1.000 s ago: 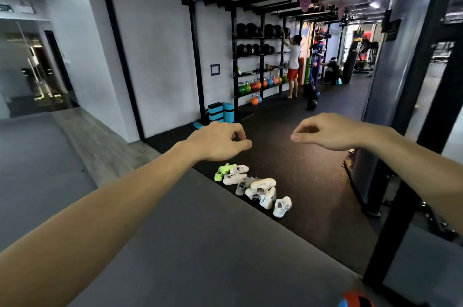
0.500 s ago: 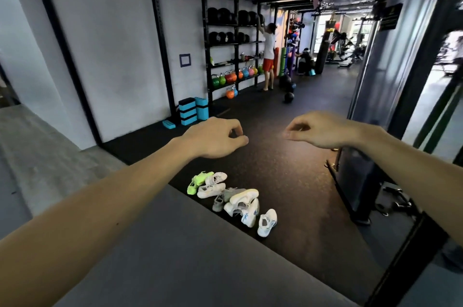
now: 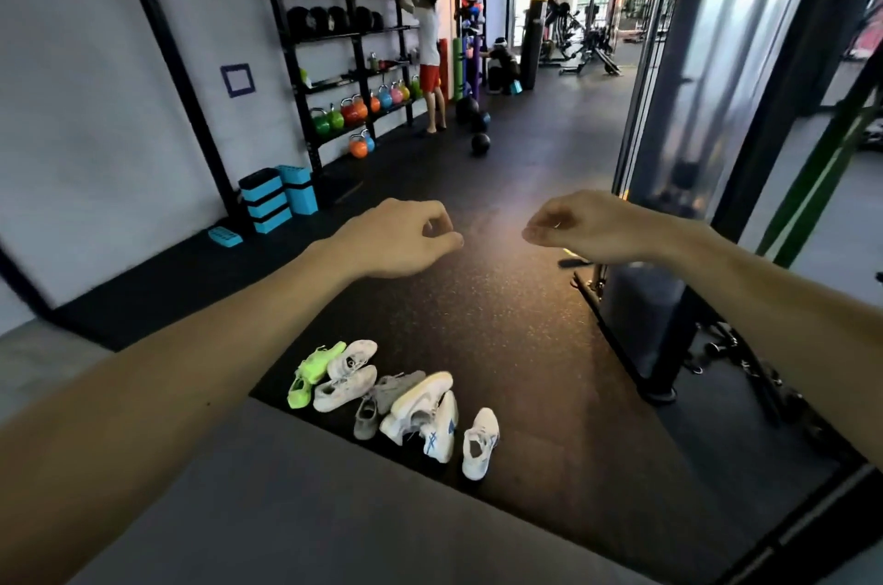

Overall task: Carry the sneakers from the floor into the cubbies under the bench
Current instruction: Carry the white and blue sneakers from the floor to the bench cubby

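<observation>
White, grey and neon-green sneakers lie heaped on the floor, now nearer; left hand and right hand hover empty, fingers loosely curled.

Dark speckled rubber floor under a loose cluster of sneakers, some overlapping.

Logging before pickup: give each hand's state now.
Left hand: loosely curled, holding nothing.
Right hand: loosely curled, holding nothing.

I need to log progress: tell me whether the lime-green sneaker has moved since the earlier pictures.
No. The lime-green sneaker lies at the mat corner as before.
</observation>
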Motion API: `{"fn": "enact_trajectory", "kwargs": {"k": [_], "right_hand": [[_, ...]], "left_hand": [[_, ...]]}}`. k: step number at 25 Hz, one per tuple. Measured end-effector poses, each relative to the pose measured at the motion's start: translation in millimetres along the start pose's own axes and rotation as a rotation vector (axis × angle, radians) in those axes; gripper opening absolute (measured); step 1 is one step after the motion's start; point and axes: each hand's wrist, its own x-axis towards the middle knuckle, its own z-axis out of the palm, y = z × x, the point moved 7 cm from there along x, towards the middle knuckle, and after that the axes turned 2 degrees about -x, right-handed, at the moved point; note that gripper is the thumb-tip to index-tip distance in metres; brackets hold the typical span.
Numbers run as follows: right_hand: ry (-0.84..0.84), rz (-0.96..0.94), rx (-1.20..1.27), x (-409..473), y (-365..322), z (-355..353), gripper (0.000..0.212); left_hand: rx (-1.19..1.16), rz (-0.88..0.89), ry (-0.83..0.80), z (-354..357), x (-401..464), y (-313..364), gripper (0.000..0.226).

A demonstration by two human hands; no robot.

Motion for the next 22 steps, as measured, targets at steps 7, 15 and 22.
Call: {"fn": "enact_trajectory", "kwargs": {"k": [7,15,22], "right_hand": [[-0.001,0.001,-0.082,140,81,-13,0.030],[-0.086,0.103,-0.045,295,157,32,0.032],[-0.154,0.283,-0.041,420,253,153,0.032]], "left_hand": [[-0.030,-0.007,-0.037,20,162,-49,0.043],[-0.101,-0.037,-0.130,65,308,-134,0.040],[-0.219,-0.037,-0.308,180,418,-243,0.038]]}}
